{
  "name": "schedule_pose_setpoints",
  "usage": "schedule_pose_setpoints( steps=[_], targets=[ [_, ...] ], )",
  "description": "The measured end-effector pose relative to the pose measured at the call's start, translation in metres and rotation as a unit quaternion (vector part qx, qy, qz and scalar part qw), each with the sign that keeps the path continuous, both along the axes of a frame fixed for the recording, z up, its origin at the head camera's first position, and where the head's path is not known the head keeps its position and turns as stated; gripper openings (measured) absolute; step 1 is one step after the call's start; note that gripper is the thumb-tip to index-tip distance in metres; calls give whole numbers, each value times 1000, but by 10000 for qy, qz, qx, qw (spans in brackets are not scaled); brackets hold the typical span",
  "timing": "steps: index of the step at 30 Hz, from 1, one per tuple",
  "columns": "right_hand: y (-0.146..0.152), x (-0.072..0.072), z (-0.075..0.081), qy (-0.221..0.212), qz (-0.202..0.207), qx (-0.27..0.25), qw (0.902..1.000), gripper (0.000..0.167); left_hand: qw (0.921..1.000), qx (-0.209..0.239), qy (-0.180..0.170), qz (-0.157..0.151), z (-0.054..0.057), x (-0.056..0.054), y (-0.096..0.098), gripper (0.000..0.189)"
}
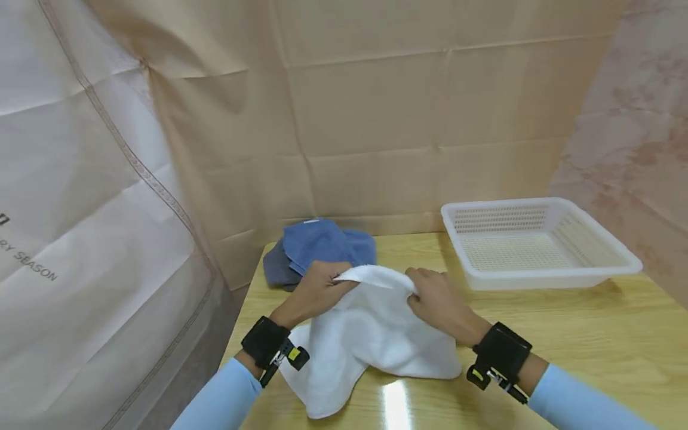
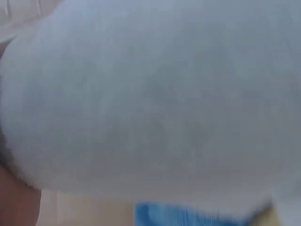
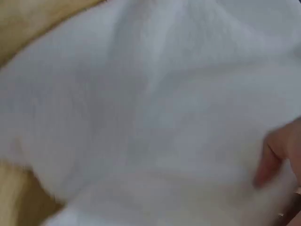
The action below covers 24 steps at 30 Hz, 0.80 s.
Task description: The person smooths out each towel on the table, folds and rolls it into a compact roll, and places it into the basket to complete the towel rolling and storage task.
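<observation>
Towel point(image 1: 376, 334), white and limp, hung between my two hands over the table point(image 1: 537, 340), its top edge raised. My left hand point(image 1: 322, 286) pinched that edge between thumb and fingers; my right hand point(image 1: 436, 298) curled its fingers on the cloth at the other side. Two holds set apart, I judged, kept the edge up in a shallow arch where one would have let it bunch. The lower folds spread toward me and seemed to rest on the wood. A blue cloth point(image 1: 328, 242) and a grey cloth point(image 1: 276, 269) lay heaped together beyond my left hand, and a white basket point(image 1: 548, 276) stood off to the right, probably so that neither got in the way of my arms.

Fabric hid most of my fingertips, so I couldn't tell how far in they gripped. The left wrist view was nearly filled with blurred white, just a strip of blue along the bottom. The right wrist view caught one digit against the towel and cut off much of the hand. Whether the grey cloth was one piece or several, I couldn't make out.
</observation>
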State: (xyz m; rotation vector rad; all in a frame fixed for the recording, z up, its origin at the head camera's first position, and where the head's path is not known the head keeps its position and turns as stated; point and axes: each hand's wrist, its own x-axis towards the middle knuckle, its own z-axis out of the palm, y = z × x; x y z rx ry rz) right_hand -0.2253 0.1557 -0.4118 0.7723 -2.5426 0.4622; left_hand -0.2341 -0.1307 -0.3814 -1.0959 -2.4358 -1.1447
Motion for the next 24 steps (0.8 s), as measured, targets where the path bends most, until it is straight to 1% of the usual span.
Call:
schedule_pose_setpoints(
  steps=[1, 2, 3, 4, 5, 6, 7, 8, 9, 10, 11, 12, 14, 15, 17, 18, 20, 21, 22, 23, 24],
  targets=[
    [7, -2, 2, 219, -180, -100, 9995, 16, 9997, -228, -104, 7, -1, -1, -6, 43],
    [15, -3, 5, 420, -337, -208, 9983, 18, 9982, -499, -319, -61, -1, -2, -14, 45],
    [24, -3, 8, 629, -412, -259, 9968, 20, 9950, -817, -564, -129, -3, -3, -22, 47],
    [32, -4, 12, 884, -439, -252, 9948, 21, 9893, -1138, -879, -236, -5, -3, -31, 49],
    [39, -4, 15, 1196, -427, -167, 9918, 21, 9816, -1412, -1225, -395, -7, -3, -39, 50],
    [47, -4, 18, 1442, -384, -64, 9888, 23, 9728, -1636, -1540, -570, -9, -4, -47, 48],
    [54, -4, 20, 1651, -318, 36, 9858, 24, 9645, -1758, -1834, -719, -12, -4, -54, 45],
    [60, -5, 22, 1814, -269, 107, 9830, 26, 9583, -1775, -2071, -854, -15, -4, -60, 39],
    [67, -6, 24, 1902, -249, 155, 9813, 28, 9546, -1752, -2236, -895, -17, -4, -66, 36],
    [74, -6, 26, 1960, -261, 168, 9801, 29, 9521, -1655, -2398, -927, -19, -4, -72, 30],
    [81, -7, 27, 1967, -296, 150, 9799, 30, 9511, -1534, -2510, -944, -19, -3, -77, 29],
    [88, -6, 28, 1852, -370, 74, 9820, 31, 9514, -1425, -2580, -891, -20, -3, -83, 28],
    [104, -2, 31, 1306, -560, -73, 9898, 32, 9503, -1223, -2758, -773, -19, -2, -94, 35],
    [113, 1, 33, 980, -663, -139, 9929, 32, 9507, -1158, -2788, -711, -19, -1, -100, 39],
    [132, 8, 39, 133, -785, -266, 9965, 33, 9545, -1025, -2736, -590, -17, -1, -109, 40],
    [142, 11, 43, -424, -809, -340, 9952, 34, 9567, -973, -2691, -526, -16, 0, -113, 32],
    [160, 15, 53, -1466, -568, -427, 9866, 37, 9600, -969, -2586, -469, -11, 1, -120, 16],
    [167, 16, 59, -2040, -280, -478, 9774, 36, 9615, -1028, -2505, -459, -7, 2, -123, 13],
    [175, 17, 66, -2688, 45, -572, 9615, 35, 9621, -1125, -2437, -481, -2, 4, -126, 13],
    [182, 17, 72, -3304, 391, -699, 9404, 34, 9603, -1219, -2448, -548, 3, 6, -129, 11],
    [191, 18, 77, -3862, 657, -828, 9163, 34, 9572, -1323, -2496, -626, 8, 8, -132, 9]
  ],
)
